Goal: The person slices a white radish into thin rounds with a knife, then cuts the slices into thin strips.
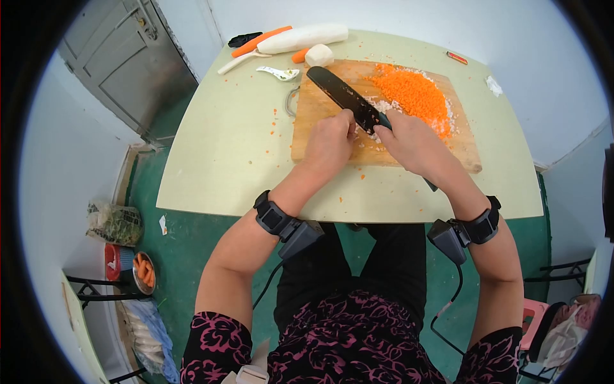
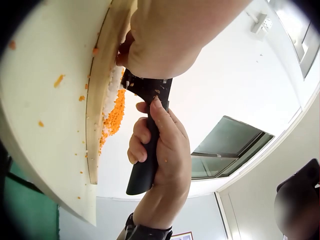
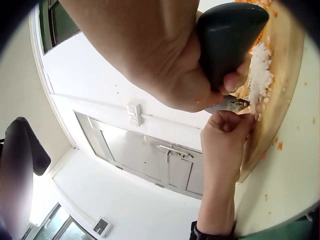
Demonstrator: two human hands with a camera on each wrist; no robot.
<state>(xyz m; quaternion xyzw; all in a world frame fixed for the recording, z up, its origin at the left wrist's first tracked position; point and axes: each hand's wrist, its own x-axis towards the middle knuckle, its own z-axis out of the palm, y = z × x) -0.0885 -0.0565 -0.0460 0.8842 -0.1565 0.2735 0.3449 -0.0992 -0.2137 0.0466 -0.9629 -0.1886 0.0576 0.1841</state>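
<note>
A wooden cutting board lies on the pale table and carries a heap of diced carrot and white radish bits. My right hand grips the dark handle of a black knife, whose blade points up and left over the board. My left hand has its fingers curled at the blade near the handle. In the left wrist view the right hand wraps the handle while the left hand pinches the blade. White bits cling by the left hand.
At the table's far edge lie a whole white radish, a carrot, a radish chunk and a spoon. Carrot crumbs dot the table. On the floor to the left stand bags and a bowl of carrots.
</note>
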